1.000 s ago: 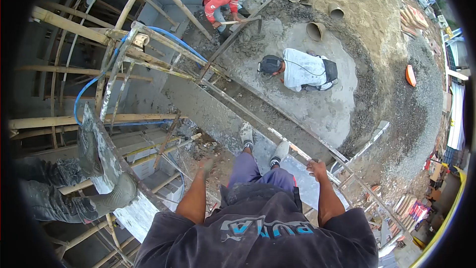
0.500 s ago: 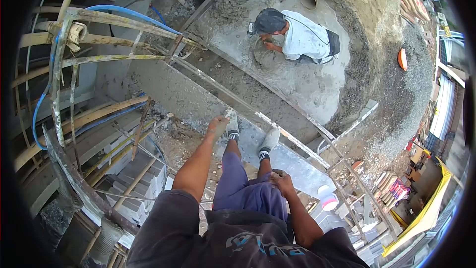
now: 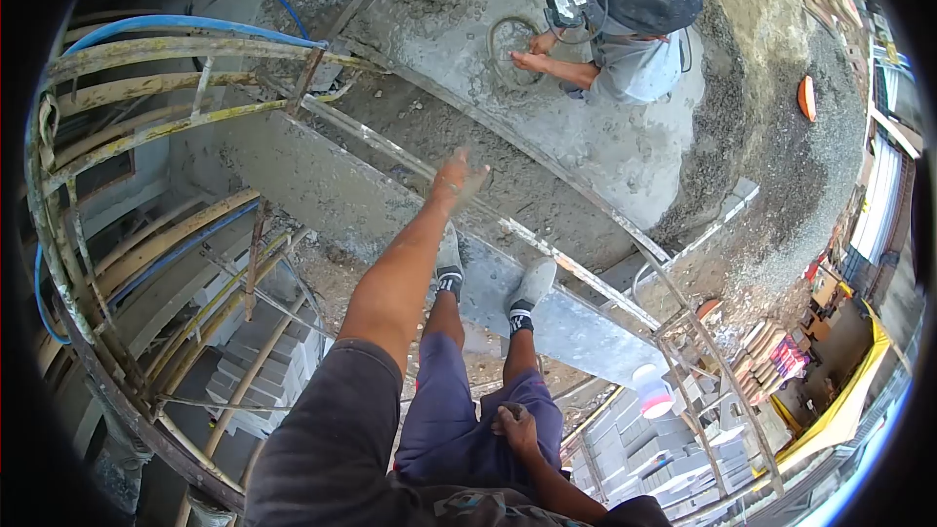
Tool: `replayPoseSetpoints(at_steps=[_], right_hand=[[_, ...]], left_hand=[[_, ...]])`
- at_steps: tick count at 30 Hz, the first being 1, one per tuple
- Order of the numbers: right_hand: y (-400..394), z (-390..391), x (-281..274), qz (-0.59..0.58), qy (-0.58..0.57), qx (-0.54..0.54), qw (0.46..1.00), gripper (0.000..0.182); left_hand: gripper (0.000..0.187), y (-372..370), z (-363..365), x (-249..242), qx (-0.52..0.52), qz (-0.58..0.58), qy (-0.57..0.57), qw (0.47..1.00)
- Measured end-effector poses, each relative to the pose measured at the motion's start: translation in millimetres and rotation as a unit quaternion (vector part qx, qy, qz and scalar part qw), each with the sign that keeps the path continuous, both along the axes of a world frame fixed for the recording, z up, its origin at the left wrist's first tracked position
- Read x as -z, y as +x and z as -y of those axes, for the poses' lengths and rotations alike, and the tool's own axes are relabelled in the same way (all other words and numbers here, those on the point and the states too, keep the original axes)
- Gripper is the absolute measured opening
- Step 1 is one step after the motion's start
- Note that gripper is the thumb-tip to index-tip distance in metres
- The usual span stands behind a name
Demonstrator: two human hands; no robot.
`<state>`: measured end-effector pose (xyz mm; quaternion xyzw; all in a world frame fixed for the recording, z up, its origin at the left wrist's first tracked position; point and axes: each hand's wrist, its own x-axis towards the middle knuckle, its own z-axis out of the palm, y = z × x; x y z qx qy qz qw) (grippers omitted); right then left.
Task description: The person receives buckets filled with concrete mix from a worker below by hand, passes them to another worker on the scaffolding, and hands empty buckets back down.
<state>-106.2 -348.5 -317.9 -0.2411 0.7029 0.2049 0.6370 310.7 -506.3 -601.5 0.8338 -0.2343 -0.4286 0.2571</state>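
- Rail [image 3: 576, 273]: lies ahead of the shoes [image 3: 533, 285], long axis diagonal, upper left to lower right; left hand nearer.
- Right hand [image 3: 514, 426]: over the shorts [image 3: 439, 410], fingers curled; whether they grip cannot be told.
- Plank [image 3: 600, 332]: under both shoes, rail beyond.
- Left hand [image 3: 461, 179]: outstretched, fingers extended, nothing visibly held; rail crosses behind the palm, fingertips past it in view; contact uncertain.
- Co-worker [image 3: 634, 63]: at the concrete [image 3: 605, 161], farther out.

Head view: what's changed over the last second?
The left hand has swung forward to the rail; contact is unclear. The right hand has drawn back from near the rail to the shorts. Both shoes stay on the plank.
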Motion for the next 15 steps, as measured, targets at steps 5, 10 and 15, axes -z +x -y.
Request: replayPoseSetpoints(at_steps=[5,10,15], right_hand=[[-1,-4,1,0.007,-0.014,0.007,1.000,0.032],[-3,-7,3,0.000,-0.017,-0.006,1.000,0.034],[-6,-9,2,0.001,-0.024,0.020,1.000,0.034]], left_hand=[[0.076,23,61,5,0.047,0.089,-0.019,0.995],[0.077,26,102,9,0.085,0.100,-0.083,0.988],[0.064,2,99,-76,0.024,-0.254,-0.187,0.949]])
